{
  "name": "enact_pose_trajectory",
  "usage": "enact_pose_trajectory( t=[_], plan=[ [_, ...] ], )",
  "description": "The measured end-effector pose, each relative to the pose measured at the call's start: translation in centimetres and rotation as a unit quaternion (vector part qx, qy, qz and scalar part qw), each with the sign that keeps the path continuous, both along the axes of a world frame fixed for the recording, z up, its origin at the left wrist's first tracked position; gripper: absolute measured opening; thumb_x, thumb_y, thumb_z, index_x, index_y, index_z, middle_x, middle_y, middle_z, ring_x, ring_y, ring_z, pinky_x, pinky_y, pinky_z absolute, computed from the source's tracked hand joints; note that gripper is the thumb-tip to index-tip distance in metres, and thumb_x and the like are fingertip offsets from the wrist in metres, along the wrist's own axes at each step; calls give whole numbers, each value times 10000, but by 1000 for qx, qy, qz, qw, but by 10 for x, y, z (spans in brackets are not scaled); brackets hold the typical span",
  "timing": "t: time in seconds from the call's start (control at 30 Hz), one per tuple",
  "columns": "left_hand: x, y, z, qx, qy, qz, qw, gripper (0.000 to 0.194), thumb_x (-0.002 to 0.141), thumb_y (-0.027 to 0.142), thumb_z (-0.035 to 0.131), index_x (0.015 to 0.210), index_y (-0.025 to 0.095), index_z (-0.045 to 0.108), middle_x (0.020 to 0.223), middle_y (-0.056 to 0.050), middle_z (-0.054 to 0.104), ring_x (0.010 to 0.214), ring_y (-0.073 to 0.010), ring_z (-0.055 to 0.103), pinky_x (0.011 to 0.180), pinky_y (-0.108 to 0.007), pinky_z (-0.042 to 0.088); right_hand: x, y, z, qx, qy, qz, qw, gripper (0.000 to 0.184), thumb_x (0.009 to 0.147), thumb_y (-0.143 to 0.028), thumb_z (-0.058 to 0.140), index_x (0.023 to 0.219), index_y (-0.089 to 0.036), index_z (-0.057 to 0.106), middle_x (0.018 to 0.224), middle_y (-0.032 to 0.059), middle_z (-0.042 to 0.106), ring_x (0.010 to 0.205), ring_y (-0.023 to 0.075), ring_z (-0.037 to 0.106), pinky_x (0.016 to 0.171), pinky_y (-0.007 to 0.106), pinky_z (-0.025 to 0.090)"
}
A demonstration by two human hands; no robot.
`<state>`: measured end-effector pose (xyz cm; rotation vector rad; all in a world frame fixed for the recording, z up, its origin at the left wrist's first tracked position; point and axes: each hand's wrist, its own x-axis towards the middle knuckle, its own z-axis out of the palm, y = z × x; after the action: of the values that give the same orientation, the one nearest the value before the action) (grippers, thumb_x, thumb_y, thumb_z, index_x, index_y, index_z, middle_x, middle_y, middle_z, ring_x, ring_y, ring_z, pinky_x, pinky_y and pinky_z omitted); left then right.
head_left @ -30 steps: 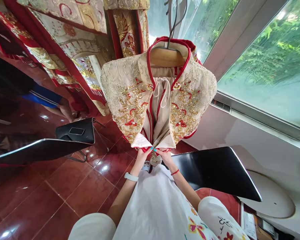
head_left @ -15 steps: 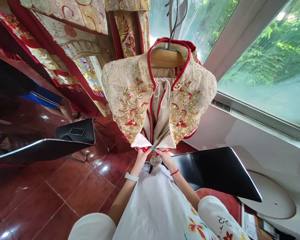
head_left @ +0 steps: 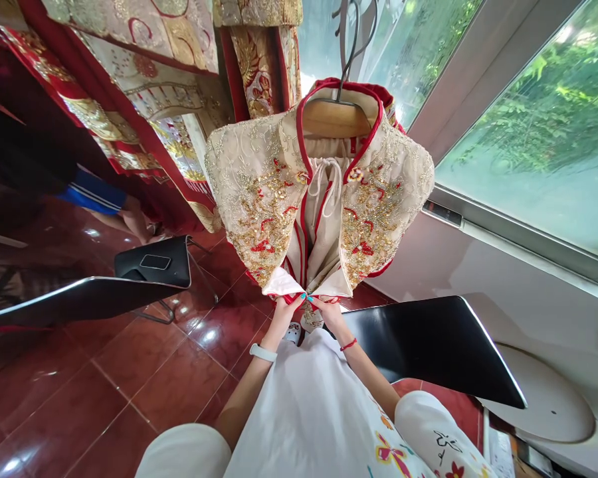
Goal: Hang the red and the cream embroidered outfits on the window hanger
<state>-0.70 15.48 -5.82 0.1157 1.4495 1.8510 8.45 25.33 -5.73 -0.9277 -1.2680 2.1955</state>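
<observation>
A cream jacket with gold beading, red embroidery and red piping hangs on a wooden hanger in front of me. At its lower front, my left hand is closed on the left front edge, thumb on top. My right hand pinches the right front edge just beside it, and the thumbtips almost meet. Both lower corners are folded back, showing pale lining. Pale ties in a bow hang below the collar. The fingers under the cloth are hidden.
A black chair stands close on my right. Other black chairs are at left, a phone on one seat. Embroidered garments hang at upper left, near a person in blue shorts. A window fills the upper right.
The view has shifted slightly, so the jacket sits a little lower and further right. Both hands keep the same grip. The person at left appears slightly further right.
</observation>
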Motion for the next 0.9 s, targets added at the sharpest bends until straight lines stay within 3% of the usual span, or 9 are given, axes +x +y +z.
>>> enact_pose_trajectory(
  t=[0.2, 0.43, 0.7, 0.9],
  plan=[
    [-1, 0, -6, -15, 30, 8, 999, 415, 613, 426, 855, 900, 150, 736, 940, -85, 756, 881, -213, 676, 867, -355, 519, -8, -6, -9, 11, 4, -40, 999, 304, 576, -409, 848, 600, -198, 630, 623, 0, 644, 600, 137, 546, 636, 298, 500],
    [-7, 1, -16, -71, 110, 25, 991, 277, 631, 401, 810, 681, 171, 663, 739, -50, 718, 786, -213, 657, 805, -337, 511, -18, -13, -17, 37, -36, -88, 995, 326, 593, -435, 799, 578, -208, 566, 601, -5, 604, 573, 134, 501, 597, 291, 464],
    [-7, -1, -16, -84, 121, 11, 989, 287, 619, 410, 812, 685, 183, 649, 716, -42, 702, 783, -223, 653, 810, -344, 505, -22, -14, -19, 59, -80, -121, 988, 348, 576, -440, 780, 567, -234, 499, 555, -23, 543, 548, 134, 444, 544, 282, 413],
    [-9, 2, -16, -71, 126, 9, 989, 317, 628, 406, 817, 813, 178, 699, 859, -69, 747, 860, -239, 678, 873, -372, 508, -19, -7, -15, 23, -47, -94, 994, 290, 565, -400, 800, 677, -205, 617, 681, 9, 647, 639, 154, 539, 649, 300, 481]
  ],
)
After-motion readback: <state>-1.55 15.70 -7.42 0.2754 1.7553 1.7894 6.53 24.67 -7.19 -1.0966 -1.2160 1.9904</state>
